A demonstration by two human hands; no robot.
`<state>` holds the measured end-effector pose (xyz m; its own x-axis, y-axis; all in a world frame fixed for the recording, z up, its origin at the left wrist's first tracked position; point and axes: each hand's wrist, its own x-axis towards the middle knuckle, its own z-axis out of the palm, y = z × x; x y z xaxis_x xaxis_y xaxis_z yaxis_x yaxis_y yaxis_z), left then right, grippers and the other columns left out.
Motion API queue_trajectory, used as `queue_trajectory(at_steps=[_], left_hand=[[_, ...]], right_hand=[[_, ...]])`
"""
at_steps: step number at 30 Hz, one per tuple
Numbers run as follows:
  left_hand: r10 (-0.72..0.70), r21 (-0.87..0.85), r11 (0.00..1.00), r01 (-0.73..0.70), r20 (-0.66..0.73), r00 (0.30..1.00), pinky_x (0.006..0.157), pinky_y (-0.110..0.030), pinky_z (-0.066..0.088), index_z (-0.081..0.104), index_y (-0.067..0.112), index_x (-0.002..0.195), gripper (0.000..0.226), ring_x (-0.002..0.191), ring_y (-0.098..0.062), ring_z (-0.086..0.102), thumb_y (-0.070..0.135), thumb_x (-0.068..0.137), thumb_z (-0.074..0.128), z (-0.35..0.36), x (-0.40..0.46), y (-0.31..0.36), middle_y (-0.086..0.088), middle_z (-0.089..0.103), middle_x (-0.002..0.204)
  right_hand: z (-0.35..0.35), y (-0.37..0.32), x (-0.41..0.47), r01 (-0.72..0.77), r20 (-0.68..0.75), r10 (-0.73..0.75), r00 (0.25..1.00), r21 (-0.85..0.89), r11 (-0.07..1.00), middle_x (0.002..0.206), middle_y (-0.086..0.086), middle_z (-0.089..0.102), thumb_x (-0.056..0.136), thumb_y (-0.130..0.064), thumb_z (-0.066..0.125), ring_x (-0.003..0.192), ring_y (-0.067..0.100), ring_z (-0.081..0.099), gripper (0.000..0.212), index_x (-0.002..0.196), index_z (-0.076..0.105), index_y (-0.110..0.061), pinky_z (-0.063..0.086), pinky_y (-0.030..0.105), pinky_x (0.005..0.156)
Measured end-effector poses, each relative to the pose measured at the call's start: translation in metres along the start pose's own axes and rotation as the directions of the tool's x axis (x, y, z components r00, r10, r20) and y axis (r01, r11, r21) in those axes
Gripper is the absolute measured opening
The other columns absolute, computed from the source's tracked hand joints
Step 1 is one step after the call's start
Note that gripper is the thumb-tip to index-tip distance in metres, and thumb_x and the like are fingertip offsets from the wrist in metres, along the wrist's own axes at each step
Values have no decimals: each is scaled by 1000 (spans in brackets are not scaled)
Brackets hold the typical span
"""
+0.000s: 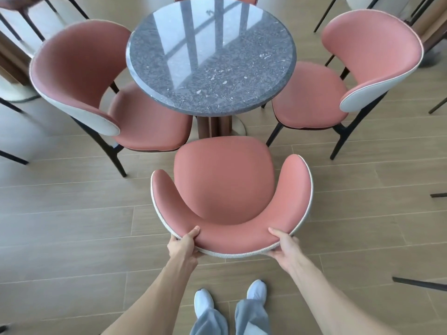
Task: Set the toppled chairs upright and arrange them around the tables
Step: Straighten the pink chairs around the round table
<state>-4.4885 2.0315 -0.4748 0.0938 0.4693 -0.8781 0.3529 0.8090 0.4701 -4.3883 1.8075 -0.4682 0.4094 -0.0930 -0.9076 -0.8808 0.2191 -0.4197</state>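
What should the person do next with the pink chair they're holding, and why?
Probably slide the near chair a little forward toward the round table. Both the left hand and the right hand grip its backrest, it stands upright, and its seat sits clear of the tabletop, while the left chair and right chair are tucked partly under.

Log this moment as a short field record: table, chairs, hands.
table: round grey stone-top table, on a pedestal
near chair: pink chair, upright, seat facing the table
side chairs: left pink chair and right pink chair, upright, seats partly under the tabletop
left hand: grips near chair's backrest rim
right hand: grips the same rim
floor: wood-look planks
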Motion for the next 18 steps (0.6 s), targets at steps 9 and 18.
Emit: queue_trajectory(at_steps=[9,18], left_hand=[[-43,23,999,44,-30,999,50,-45,56,55,8,94,37,74,-29,65,-2,73,84,15,13,1,-13,64,92],[-8,55,998,6,34,999,42,-43,56,54,11,92,39,72,-28,66,3,72,86,5,7,5,-11,65,89]], right_hand=[[6,-11,10,48,-31,-47,998,29,998,112,21,66,85,5,68,91,38,65,39,120,54,-2,55,52,58],[6,-5,-1,52,7,-53,999,26,998,122,27,65,87,3,68,97,41,66,45,130,53,3,56,54,61]])
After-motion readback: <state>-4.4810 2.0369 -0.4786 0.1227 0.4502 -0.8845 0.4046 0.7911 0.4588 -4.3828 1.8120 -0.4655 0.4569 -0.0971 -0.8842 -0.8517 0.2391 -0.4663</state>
